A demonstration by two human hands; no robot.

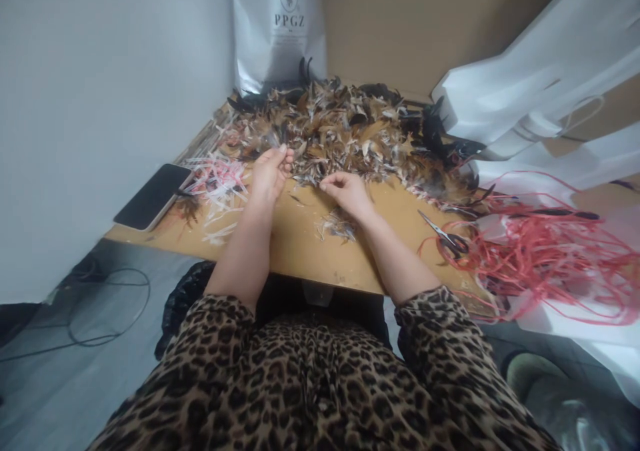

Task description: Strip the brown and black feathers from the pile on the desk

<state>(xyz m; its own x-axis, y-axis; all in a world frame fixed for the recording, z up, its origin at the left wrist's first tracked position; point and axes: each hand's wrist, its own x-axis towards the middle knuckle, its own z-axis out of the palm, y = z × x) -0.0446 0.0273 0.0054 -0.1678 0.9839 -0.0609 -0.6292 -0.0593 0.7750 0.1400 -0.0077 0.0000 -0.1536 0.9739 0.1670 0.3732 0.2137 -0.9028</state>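
Note:
A broad heap of brown, black and white feathers (345,127) covers the back of the tabletop. At the heap's front edge my left hand (273,171) is closed, thumb against curled fingers, with what looks like a blurred feather standing up from its pinch. My right hand (349,194) is a little nearer and to the right, its thumb and forefinger pinched together beside the feathers. Whatever is in that pinch is too small to make out. Below it lies a small tuft of pale feather bits (337,225) on the wooden table (320,257).
A phone (153,197) lies at the left edge by pink and white strips (217,181). Open scissors (445,232) rest on the right, near tangled red ribbon (550,264). Behind stands a white printed bag (280,37); white wrapped material (540,57) juts in from the right.

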